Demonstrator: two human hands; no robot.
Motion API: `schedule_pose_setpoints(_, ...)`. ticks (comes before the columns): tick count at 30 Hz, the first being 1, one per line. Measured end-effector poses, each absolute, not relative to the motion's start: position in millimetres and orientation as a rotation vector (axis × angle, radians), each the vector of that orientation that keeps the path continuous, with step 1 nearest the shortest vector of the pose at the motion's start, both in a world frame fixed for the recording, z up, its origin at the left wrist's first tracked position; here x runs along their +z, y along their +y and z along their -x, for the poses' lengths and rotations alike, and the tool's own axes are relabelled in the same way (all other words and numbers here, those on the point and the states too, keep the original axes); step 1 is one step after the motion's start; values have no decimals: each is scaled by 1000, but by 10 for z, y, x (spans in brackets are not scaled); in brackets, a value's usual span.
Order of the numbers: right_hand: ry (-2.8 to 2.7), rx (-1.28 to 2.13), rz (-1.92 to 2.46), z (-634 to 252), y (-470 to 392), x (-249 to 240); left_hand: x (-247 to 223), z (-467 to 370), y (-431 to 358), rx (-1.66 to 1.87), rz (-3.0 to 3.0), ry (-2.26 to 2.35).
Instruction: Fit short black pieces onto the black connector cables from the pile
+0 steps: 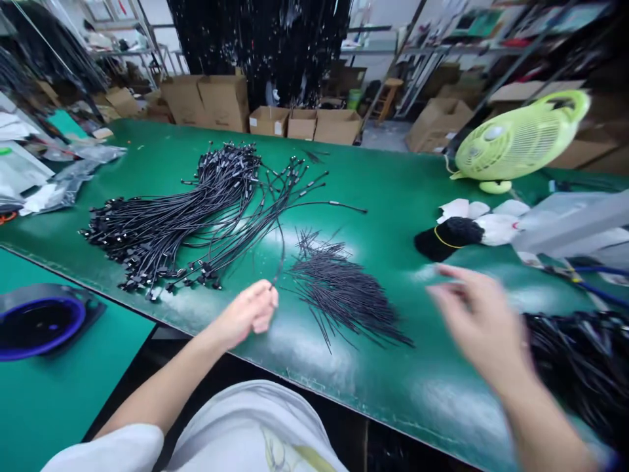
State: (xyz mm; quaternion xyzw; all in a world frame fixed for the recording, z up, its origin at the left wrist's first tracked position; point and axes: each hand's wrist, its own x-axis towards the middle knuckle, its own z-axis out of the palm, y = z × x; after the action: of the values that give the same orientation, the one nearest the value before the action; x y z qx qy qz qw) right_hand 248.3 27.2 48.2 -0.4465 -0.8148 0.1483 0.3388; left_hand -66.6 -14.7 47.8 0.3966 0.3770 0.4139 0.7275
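Observation:
Closed around the end of a thin black cable [282,246], my left hand [255,307] is low over the green table, left of a pile of thin black strips [344,285]. My right hand [474,314], blurred by motion, is right of that pile with thumb and fingers apart and nothing visible between them. A large heap of black cables with small connectors [181,210] lies at the left. Beyond my right hand is a black bundle tied with a yellow band [449,237].
A green fan [521,141] stands at the back right of the green table [393,190]. More black cables [584,360] lie at the right edge. A blue-rimmed dark bowl [42,324] is at the left. Cardboard boxes [206,101] line the far edge; plastic bags [69,183] lie left.

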Motion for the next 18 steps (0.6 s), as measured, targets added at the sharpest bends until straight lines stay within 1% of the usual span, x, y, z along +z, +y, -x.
schedule_pose_setpoints(2,-2153,381,1117,-2134,333,532,686,509,-292,781,-1100,660)
schedule_pose_setpoints(4,-2331,446,962,-1626,588,529,852,443,-468,709,-1388,524)
schedule_pose_setpoints(6,-2504,472,897,-1161,1002,518,920,520,-619,763,-1578,468)
schedule_pose_setpoints(7,-2538,469,964,-1000,1236,524,914,621,-675,837,-1588,490)
schedule_pose_setpoints(8,-2535,466,1057,-903,1469,542,888,762,-718,938,-1520,550)
schedule_pose_setpoints(10,-2517,473,1154,-894,1886,608,804,1141,-779,1190,-1202,710)
schedule_pose_setpoints(14,-2494,462,1155,-1209,2376,743,680,1967,-925,1649,-451,839)
schedule_pose_setpoints(16,-2417,378,1203,-1232,2411,742,655,2213,-1005,1739,-234,817)
schedule_pose_setpoints(18,-2395,295,1139,-1034,2301,677,635,2285,-1041,1717,-154,773)
